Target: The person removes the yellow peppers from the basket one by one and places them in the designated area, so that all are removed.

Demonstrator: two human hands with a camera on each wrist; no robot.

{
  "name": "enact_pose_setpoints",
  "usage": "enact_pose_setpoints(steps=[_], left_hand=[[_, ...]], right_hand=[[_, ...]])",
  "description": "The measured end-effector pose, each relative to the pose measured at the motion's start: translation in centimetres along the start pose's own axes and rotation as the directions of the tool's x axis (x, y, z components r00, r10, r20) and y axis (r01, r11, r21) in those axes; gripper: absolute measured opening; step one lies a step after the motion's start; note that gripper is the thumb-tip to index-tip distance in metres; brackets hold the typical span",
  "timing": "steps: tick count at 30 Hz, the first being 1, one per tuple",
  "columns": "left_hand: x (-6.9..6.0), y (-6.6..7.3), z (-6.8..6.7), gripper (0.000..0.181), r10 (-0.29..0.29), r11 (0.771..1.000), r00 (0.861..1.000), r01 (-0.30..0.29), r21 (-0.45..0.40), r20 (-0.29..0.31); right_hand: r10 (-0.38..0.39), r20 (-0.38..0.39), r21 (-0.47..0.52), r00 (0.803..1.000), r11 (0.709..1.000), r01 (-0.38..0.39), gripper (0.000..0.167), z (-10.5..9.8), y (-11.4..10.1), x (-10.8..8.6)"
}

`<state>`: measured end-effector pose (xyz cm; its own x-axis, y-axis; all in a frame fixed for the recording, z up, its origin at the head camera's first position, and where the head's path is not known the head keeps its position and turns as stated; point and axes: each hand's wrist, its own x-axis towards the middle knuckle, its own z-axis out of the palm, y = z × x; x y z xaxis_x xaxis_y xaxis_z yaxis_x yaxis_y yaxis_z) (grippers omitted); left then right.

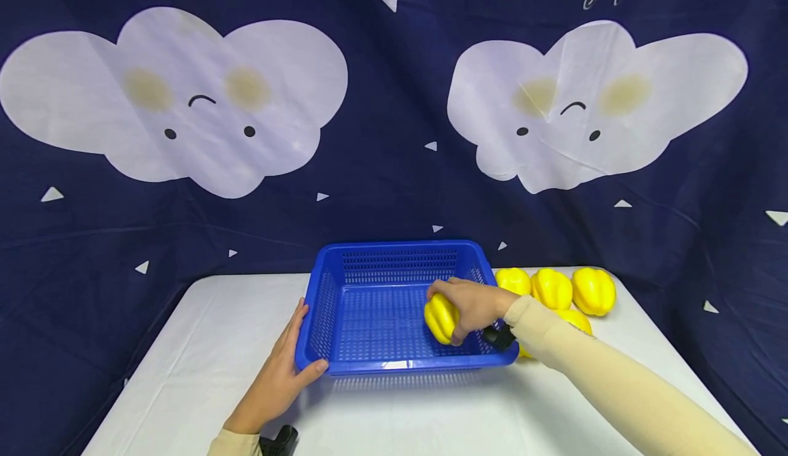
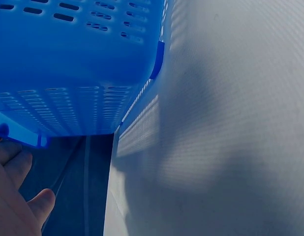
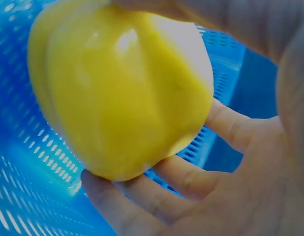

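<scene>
In the head view my right hand (image 1: 474, 303) holds a yellow bell pepper (image 1: 441, 319) inside the right half of a blue plastic basket (image 1: 406, 366). The right wrist view shows the thumb over the pepper (image 3: 122, 98) and several fingers (image 3: 181, 177) bent against its far side. At the basket's front left corner rests my left hand (image 1: 275, 381), its fingers stretched along the outer left side and its thumb at the front rim. In the left wrist view, part of that hand (image 2: 14, 196) shows beside the perforated basket wall (image 2: 78, 64).
Several more yellow bell peppers (image 1: 594, 292) lie on the white table (image 1: 203, 346) to the basket's right, some partly hidden by the right arm. Behind the table hangs a dark blue cloth (image 1: 394, 100) with printed clouds.
</scene>
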<state>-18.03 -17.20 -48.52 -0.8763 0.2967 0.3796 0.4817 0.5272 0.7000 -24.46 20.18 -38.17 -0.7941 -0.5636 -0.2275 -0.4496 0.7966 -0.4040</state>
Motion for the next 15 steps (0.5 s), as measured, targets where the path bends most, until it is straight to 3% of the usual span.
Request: enact_pose_setpoints(steps=[15], left_hand=[[0.0,0.1,0.0,0.092,-0.006,1.0,1.0,0.006,-0.006,0.003]], right_hand=[[-0.076,-0.137,0.075,0.988,0.993,0.087,0.08,-0.6,0.4,-2.2]])
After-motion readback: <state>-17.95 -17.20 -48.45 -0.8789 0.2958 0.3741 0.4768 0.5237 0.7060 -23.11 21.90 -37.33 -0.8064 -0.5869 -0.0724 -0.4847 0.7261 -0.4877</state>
